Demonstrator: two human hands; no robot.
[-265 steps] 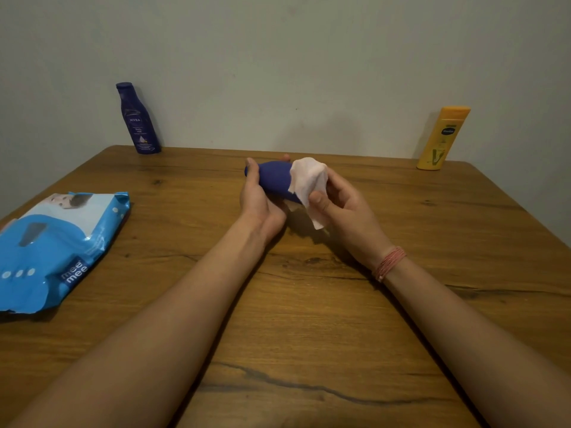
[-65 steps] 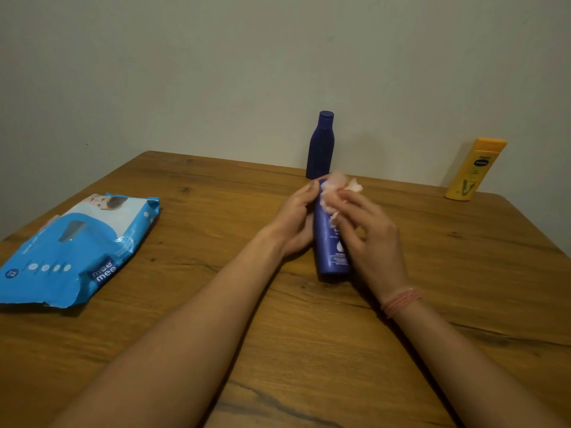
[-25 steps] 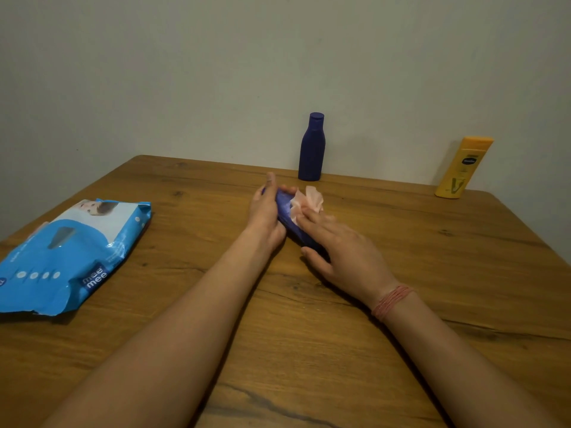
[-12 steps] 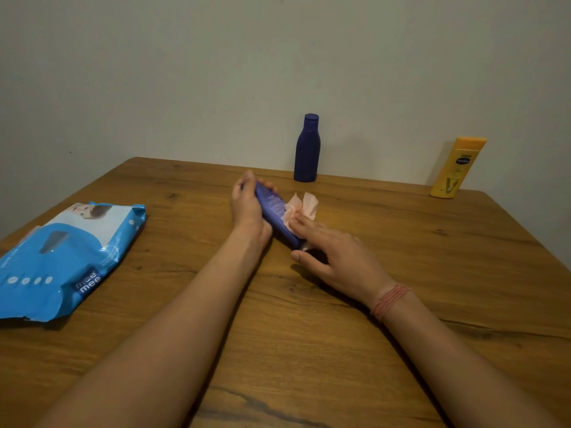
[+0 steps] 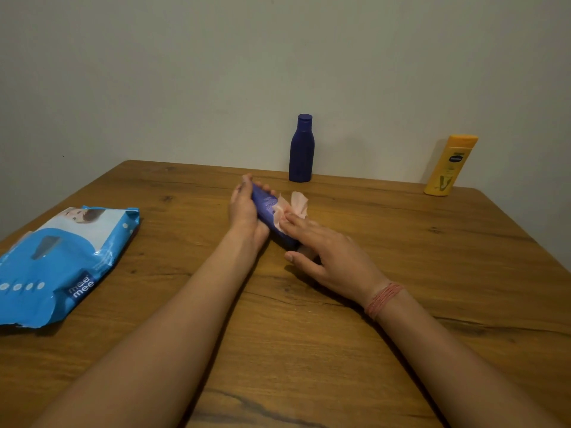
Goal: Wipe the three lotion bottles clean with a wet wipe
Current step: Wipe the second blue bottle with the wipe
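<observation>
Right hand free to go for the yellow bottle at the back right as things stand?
Probably not yet. The right hand presses the wet wipe on the blue bottle that the left hand holds. The path over the table to the yellow bottle looks unobstructed.

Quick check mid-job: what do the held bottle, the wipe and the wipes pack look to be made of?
Held bottle: likely smooth plastic, dark blue with a faint sheen and printed label. Wipe: thin, soft, probably non-woven cloth, pale and crumpled into folds. Wipes pack: glossy plastic film, blue and white, wrinkled and catching light.
</observation>
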